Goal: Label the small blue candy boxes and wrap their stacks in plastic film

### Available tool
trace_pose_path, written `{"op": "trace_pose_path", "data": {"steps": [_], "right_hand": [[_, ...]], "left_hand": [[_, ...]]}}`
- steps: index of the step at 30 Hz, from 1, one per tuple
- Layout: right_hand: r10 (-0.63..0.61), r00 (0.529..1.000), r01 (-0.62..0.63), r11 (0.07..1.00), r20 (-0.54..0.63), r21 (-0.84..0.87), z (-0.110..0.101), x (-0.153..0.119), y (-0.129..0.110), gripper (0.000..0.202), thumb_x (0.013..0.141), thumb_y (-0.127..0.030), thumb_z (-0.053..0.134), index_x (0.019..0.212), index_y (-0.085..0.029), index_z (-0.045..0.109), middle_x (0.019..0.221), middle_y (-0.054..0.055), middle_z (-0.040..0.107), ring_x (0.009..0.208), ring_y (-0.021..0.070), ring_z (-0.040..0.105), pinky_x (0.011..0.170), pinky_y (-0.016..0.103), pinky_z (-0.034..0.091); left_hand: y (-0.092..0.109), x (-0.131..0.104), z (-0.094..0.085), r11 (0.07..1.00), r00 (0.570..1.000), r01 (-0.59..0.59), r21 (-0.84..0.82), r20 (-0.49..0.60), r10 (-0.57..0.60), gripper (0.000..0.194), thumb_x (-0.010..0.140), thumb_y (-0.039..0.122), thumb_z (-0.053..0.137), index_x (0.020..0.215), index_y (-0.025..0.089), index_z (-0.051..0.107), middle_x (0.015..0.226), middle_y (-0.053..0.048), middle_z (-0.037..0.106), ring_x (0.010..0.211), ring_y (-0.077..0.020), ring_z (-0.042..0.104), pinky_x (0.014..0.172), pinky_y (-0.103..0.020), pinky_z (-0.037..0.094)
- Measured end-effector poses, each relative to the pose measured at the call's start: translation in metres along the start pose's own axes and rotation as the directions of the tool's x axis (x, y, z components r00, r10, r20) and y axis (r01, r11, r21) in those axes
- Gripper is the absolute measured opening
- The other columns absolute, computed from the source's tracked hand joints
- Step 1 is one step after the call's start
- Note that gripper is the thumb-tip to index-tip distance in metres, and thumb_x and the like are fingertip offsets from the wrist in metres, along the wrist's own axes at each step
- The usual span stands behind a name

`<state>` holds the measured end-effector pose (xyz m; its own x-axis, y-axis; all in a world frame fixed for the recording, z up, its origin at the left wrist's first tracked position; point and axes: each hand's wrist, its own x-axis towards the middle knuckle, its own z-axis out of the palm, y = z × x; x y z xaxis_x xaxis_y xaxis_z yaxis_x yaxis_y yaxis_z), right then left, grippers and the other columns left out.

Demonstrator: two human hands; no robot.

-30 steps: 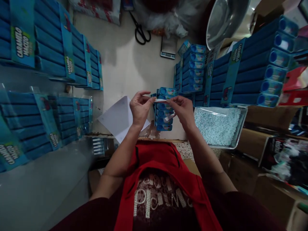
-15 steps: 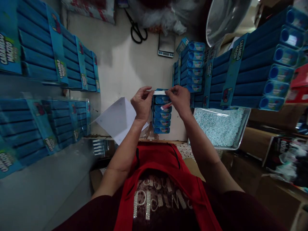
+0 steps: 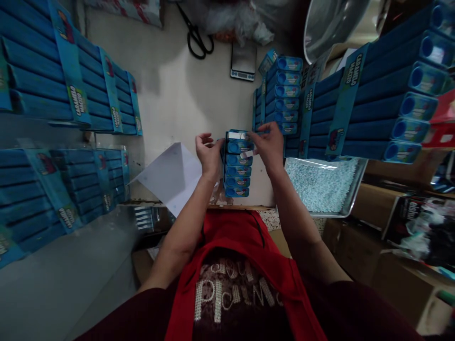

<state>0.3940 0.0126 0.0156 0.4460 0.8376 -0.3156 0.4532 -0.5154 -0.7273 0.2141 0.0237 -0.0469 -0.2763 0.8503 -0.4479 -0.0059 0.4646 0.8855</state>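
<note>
A small stack of blue boxes (image 3: 238,171) printed with caramel lettering lies in front of me, small ends facing my body. A white strip (image 3: 236,136) runs across its farthest box. My left hand (image 3: 209,154) is at the stack's left side, fingers apart, thumb near the box edge and nothing visible in its grasp. On the right, my right hand (image 3: 269,144) has thumb and fingers pinched beside the white strip's right end. A second short white strip (image 3: 246,155) sticks out from under that hand over the boxes. The exact pinch point is hard to make out.
A sheet of white paper (image 3: 170,175) lies left of the stack. Banded blue boxes (image 3: 103,90) stand at left, with more (image 3: 359,104) at right. A metal tray of pale blue pellets (image 3: 322,187) is at right. Scissors (image 3: 197,40) and a scale (image 3: 243,61) lie farther back.
My left hand has let go of the white strip's left end and drawn slightly away, its fingers spreading. The right hand stays at the strip's right end.
</note>
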Motion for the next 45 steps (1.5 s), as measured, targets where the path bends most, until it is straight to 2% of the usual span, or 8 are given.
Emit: {"op": "trace_pose_path", "data": {"steps": [2, 4, 9, 18, 25, 31, 41, 45], "right_hand": [[0.049, 0.998, -0.046, 0.993, -0.025, 0.113, -0.005, -0.006, -0.008, 0.034, 0.089, -0.049, 0.074, 0.107, -0.026, 0.056, 0.066, -0.007, 0.052, 0.063, 0.0187, 0.06, 0.063, 0.034, 0.054], [0.059, 0.998, -0.051, 0.977, -0.034, 0.207, -0.008, -0.012, -0.019, 0.037, 0.087, -0.051, 0.078, 0.104, -0.027, 0.056, 0.063, -0.008, 0.048, 0.06, 0.0174, 0.058, 0.058, 0.032, 0.053], [0.021, 1.0, -0.016, 0.964, -0.017, 0.265, -0.007, -0.021, -0.042, 0.046, 0.088, -0.064, 0.08, 0.105, -0.028, 0.057, 0.065, -0.007, 0.049, 0.062, 0.0165, 0.061, 0.057, 0.03, 0.052], [-0.01, 0.971, -0.099, 0.891, 0.238, 0.443, -0.018, -0.037, -0.018, 0.059, 0.067, -0.055, 0.095, 0.105, -0.026, 0.059, 0.078, -0.005, 0.07, 0.072, 0.0166, 0.069, 0.074, 0.034, 0.057], [0.057, 0.998, -0.058, 0.954, 0.01, 0.294, -0.002, -0.045, -0.021, 0.036, 0.076, -0.032, 0.082, 0.104, -0.024, 0.06, 0.08, -0.004, 0.075, 0.077, 0.0185, 0.074, 0.081, 0.035, 0.056], [0.052, 0.998, -0.047, 0.983, -0.025, 0.175, 0.003, -0.043, -0.027, 0.031, 0.078, -0.024, 0.076, 0.103, -0.026, 0.058, 0.079, -0.004, 0.076, 0.078, 0.0188, 0.074, 0.082, 0.034, 0.055], [0.056, 0.99, -0.042, 0.993, -0.127, 0.108, 0.009, -0.024, 0.026, 0.054, 0.07, -0.045, 0.088, 0.105, -0.026, 0.052, 0.085, -0.005, 0.06, 0.075, 0.0168, 0.06, 0.074, 0.035, 0.052], [0.063, 0.998, -0.059, 0.972, -0.01, 0.225, 0.008, -0.015, 0.046, 0.06, 0.067, -0.051, 0.088, 0.109, -0.027, 0.052, 0.083, -0.006, 0.057, 0.076, 0.0184, 0.061, 0.071, 0.036, 0.052]], "left_hand": [[0.017, -0.02, -0.013, 0.984, 0.984, -0.17, 0.045, -0.035, 0.172, 0.045, 0.084, 0.05, 0.089, 0.109, 0.025, 0.061, 0.1, -0.003, 0.067, 0.087, -0.0148, 0.066, 0.078, -0.027, 0.054], [0.036, -0.043, -0.024, 0.974, 0.971, -0.223, 0.036, 0.091, 0.219, 0.046, 0.088, 0.06, 0.084, 0.112, 0.025, 0.066, 0.096, -0.002, 0.07, 0.076, -0.0136, 0.066, 0.07, -0.027, 0.053], [0.058, -0.074, -0.03, 0.998, 0.875, 0.031, -0.047, 0.483, -0.005, 0.053, 0.084, 0.071, 0.083, 0.103, 0.023, 0.074, 0.082, -0.003, 0.074, 0.055, -0.0125, 0.061, 0.051, -0.027, 0.047], [0.057, -0.033, -0.049, 1.0, 0.891, -0.003, 0.028, 0.453, -0.01, 0.035, 0.087, 0.052, 0.085, 0.084, 0.021, 0.069, 0.073, -0.001, 0.071, 0.059, -0.0126, 0.065, 0.055, -0.025, 0.054], [0.059, -0.01, -0.044, 0.951, 0.923, -0.185, 0.249, 0.377, 0.081, 0.024, 0.084, 0.04, 0.085, 0.078, 0.022, 0.071, 0.061, 0.001, 0.068, 0.054, -0.0147, 0.063, 0.051, -0.026, 0.047], [0.048, -0.003, -0.039, 0.951, 0.927, -0.171, 0.258, 0.369, 0.067, 0.022, 0.086, 0.039, 0.082, 0.079, 0.021, 0.071, 0.065, 0.0, 0.069, 0.055, -0.0143, 0.065, 0.054, -0.026, 0.048], [-0.006, -0.013, 0.002, 0.983, 0.879, 0.172, 0.06, 0.441, -0.181, 0.034, 0.097, 0.043, 0.079, 0.081, 0.022, 0.057, 0.069, 0.003, 0.058, 0.061, -0.0109, 0.054, 0.058, -0.023, 0.045], [0.008, 0.008, -0.015, 0.989, 0.96, -0.034, 0.147, 0.28, -0.009, 0.025, 0.091, 0.029, 0.084, 0.094, 0.023, 0.06, 0.08, 0.002, 0.065, 0.075, -0.0152, 0.063, 0.071, -0.027, 0.051]]}}
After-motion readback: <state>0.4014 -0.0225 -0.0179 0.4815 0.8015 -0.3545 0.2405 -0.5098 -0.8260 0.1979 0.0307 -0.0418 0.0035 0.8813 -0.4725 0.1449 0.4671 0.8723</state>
